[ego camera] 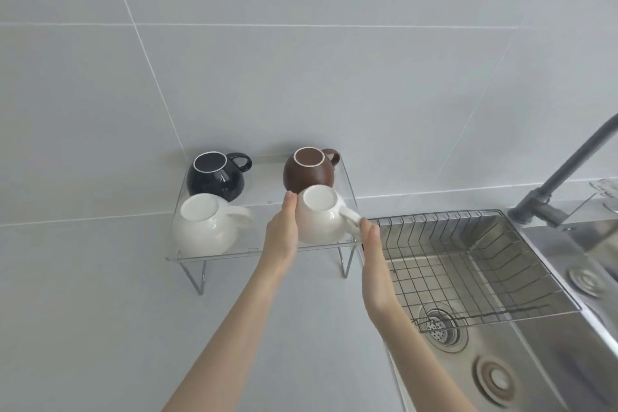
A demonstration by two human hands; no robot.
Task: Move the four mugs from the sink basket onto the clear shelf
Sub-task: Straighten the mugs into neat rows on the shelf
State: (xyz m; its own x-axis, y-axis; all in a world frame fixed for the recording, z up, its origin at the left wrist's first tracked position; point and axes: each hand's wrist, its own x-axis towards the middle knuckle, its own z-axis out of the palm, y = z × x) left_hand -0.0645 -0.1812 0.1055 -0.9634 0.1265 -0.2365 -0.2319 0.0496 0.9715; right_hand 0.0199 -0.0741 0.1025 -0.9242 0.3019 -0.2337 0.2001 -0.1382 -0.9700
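Mugs [321, 215] all sit upturned on our shelf [214, 252]; basket [468, 264] empty, left hand [281, 231] and right hand [372, 246] open beside the last.

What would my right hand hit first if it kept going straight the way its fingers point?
Probably the curved handle of the upside-down white ceramic mug; the right hand's fingertips sit just below it, though depth is unclear.

clear shelf [214, 252]: four mugs, centre gap free | sink basket [468, 264]: open
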